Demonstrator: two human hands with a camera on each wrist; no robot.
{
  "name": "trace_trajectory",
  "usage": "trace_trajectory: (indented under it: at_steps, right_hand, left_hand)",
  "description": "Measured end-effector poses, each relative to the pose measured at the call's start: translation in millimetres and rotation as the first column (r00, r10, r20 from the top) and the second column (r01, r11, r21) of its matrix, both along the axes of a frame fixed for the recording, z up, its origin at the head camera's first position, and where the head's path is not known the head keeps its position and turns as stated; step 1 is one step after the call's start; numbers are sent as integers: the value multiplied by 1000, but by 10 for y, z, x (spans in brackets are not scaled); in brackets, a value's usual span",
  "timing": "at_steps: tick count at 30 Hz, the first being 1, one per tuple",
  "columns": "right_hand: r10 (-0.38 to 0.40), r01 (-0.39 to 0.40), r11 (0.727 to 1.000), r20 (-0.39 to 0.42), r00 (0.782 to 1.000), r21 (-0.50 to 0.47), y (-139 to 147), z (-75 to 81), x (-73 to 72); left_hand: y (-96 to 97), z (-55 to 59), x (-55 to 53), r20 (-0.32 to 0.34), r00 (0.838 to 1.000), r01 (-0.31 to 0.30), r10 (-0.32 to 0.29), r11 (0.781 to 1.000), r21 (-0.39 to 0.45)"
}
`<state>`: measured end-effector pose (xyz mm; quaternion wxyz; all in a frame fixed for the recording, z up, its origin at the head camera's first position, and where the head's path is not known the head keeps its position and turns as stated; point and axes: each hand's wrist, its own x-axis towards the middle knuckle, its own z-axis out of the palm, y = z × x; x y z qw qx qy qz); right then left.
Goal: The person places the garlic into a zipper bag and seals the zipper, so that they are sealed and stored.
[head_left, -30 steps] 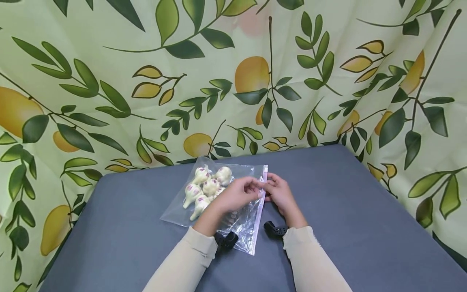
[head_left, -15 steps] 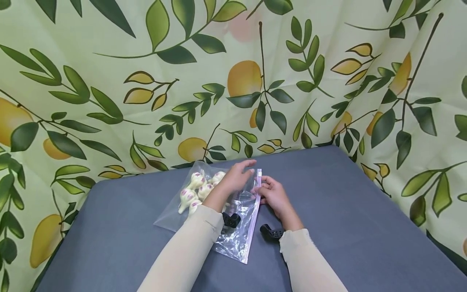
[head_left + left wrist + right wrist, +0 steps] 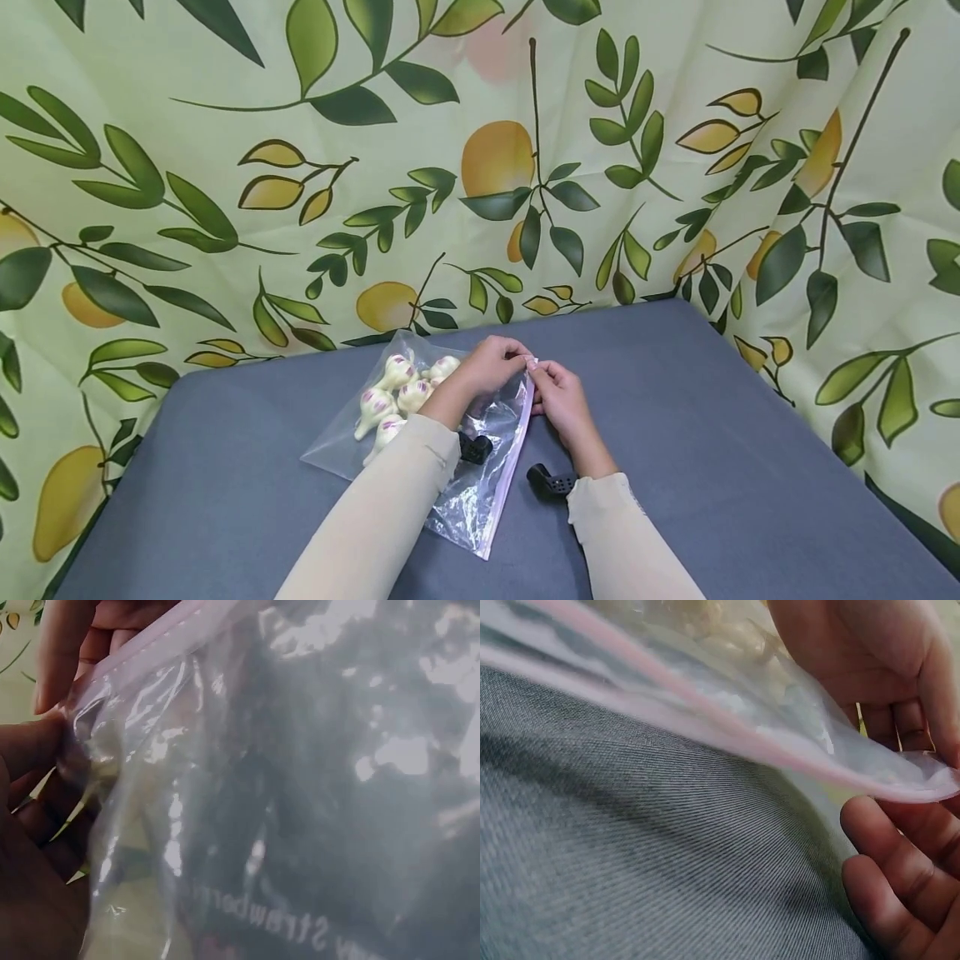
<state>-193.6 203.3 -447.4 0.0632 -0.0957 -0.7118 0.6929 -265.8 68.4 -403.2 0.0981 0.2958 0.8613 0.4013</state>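
A clear zip bag (image 3: 459,504) lies on the table with several white garlic bulbs (image 3: 375,407), marked with purple, inside its left part. Its pink zip strip (image 3: 510,458) runs along the right edge. At the far end of that strip, my left hand (image 3: 489,367) pinches the bag's corner. My right hand (image 3: 561,400) holds the same corner from the right, thumb and finger on the strip. In the right wrist view the two pink edges (image 3: 705,712) of the mouth stand apart toward the near end. My left forearm hides part of the bag and some bulbs.
A grey-blue cloth covers the table (image 3: 675,467). Behind it hangs a curtain (image 3: 420,100) printed with leaves and fruit. Black wrist mounts (image 3: 551,482) sit below both hands, the left one over the bag.
My left hand lifted off the strip with fingers spread, then came back to pinch the far corner. My right hand slid up along the strip to that corner. The view shifted slightly.
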Motion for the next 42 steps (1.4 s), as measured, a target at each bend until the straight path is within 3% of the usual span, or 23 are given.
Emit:
trace_trajectory:
  at_steps: [12, 20, 29, 37, 42]
  right_hand:
    - [-38, 38, 999, 14, 999, -16, -21, 61, 12]
    - [32, -34, 998, 26, 999, 53, -90, 124, 42]
    - [90, -93, 983, 23, 996, 161, -122, 185, 84]
    - [211, -209, 930, 26, 977, 302, -117, 221, 93]
    - [301, -300, 896, 48, 952, 329, -99, 252, 105]
  left_hand:
    - [44, 24, 69, -59, 994, -91, 94, 995, 41]
    - [-6, 46, 32, -79, 976, -194, 203, 976, 103]
    - [-59, 69, -31, -89, 959, -254, 268, 956, 145]
    - [-102, 148, -118, -99, 927, -343, 362, 924, 170]
    - [-140, 204, -148, -76, 915, -375, 396, 906, 198]
